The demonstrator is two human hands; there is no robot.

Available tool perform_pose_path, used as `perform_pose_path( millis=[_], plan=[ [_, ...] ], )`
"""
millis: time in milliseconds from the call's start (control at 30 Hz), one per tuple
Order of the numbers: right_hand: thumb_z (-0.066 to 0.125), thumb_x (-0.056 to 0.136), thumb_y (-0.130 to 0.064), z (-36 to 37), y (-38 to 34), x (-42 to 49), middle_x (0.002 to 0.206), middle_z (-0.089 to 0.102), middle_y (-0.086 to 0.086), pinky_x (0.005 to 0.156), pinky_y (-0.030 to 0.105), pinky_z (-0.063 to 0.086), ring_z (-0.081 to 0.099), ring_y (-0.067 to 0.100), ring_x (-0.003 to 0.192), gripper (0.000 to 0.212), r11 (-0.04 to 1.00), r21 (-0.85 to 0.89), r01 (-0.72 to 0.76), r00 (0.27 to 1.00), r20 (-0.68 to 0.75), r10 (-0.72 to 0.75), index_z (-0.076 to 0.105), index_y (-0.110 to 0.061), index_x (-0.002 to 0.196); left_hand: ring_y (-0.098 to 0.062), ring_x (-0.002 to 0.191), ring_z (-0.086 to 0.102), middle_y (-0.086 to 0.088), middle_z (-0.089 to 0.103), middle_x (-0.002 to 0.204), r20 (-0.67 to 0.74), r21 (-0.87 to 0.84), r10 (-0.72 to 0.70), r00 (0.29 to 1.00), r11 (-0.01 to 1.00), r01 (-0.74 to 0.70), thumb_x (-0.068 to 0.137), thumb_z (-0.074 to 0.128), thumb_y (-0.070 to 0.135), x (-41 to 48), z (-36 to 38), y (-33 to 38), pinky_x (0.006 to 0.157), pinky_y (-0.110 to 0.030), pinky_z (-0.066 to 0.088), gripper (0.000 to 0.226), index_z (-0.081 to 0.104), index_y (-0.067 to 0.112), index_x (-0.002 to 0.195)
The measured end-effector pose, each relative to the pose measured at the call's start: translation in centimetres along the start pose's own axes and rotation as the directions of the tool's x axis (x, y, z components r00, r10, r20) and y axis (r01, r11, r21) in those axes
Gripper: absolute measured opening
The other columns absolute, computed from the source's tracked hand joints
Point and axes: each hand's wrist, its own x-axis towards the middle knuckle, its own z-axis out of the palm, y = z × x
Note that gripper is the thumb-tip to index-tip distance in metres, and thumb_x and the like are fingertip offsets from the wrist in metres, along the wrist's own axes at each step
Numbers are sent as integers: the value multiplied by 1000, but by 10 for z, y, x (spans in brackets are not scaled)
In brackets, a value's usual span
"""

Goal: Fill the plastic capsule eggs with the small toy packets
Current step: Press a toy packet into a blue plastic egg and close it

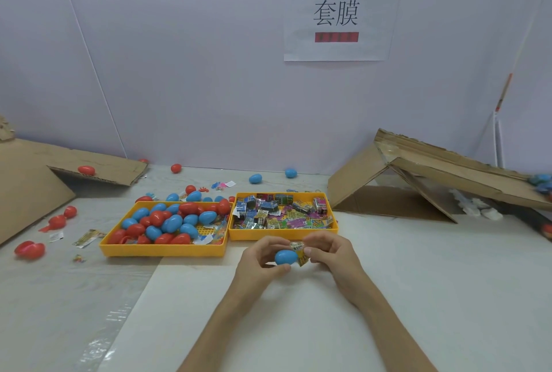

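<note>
Just off the tabletop, the left hand (259,258) has its fingers curled round a blue capsule egg (286,257), while the right hand (330,253) has fingers pinching a toy packet (301,253) against it.

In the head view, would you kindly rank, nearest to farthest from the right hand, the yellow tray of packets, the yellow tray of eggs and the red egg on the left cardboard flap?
1. Yellow plastic tray of toy packets, just beyond the right hand.
2. Yellow plastic tray of capsule eggs, to the left.
3. Red plastic egg on the cardboard flap, far back left.
</note>
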Motion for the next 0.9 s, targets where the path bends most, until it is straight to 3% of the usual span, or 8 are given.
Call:
perform_pose_path(
  millis=[367, 533, 767, 900],
  plan=[
    [75, 85, -4, -1, 0, 0, 92, 77, 5, 69, 25, 55, 72, 15, 83, 26, 1000, 12, -22, 1000, 13, 21, 79, -29, 90, -13, 101, 70, 8, 75, 105, 8, 25, -11, 1000, 1000, 11, 79, 79, -3, 0, 1, 1, 88, -35, 58, 39, 70, 19, 109],
    [77, 83, -4, 0, -2, -1, 94, 78, 5, 72, 27, 54, 73, 14, 87, 23, 1000, 4, -25, 999, 24, 25, 79, -26, 89, -15, 100, 71, 6, 75, 106, 5, -5, -1, 1000, 1000, 1, 78, 78, -8, -1, 0, 1, 85, -30, 58, 39, 70, 16, 109],
    [81, 80, -4, 2, -4, -3, 94, 77, 1, 64, 26, 53, 69, 11, 77, 24, 998, -60, -18, 999, 41, 21, 78, -27, 86, -19, 101, 72, 1, 75, 104, -2, -52, 0, 1000, 999, 0, 77, 72, -17, -1, 0, -1, 84, -28, 58, 43, 70, 13, 106],
    [82, 77, -1, 3, -2, -3, 91, 76, 0, 65, 24, 54, 70, 14, 75, 28, 997, -81, 17, 1000, 25, -15, 78, -28, 84, -18, 102, 72, 2, 76, 106, 8, -68, 7, 1000, 998, -7, 81, 74, -11, -1, 0, -1, 83, -26, 57, 37, 72, 14, 108]
  ],
)
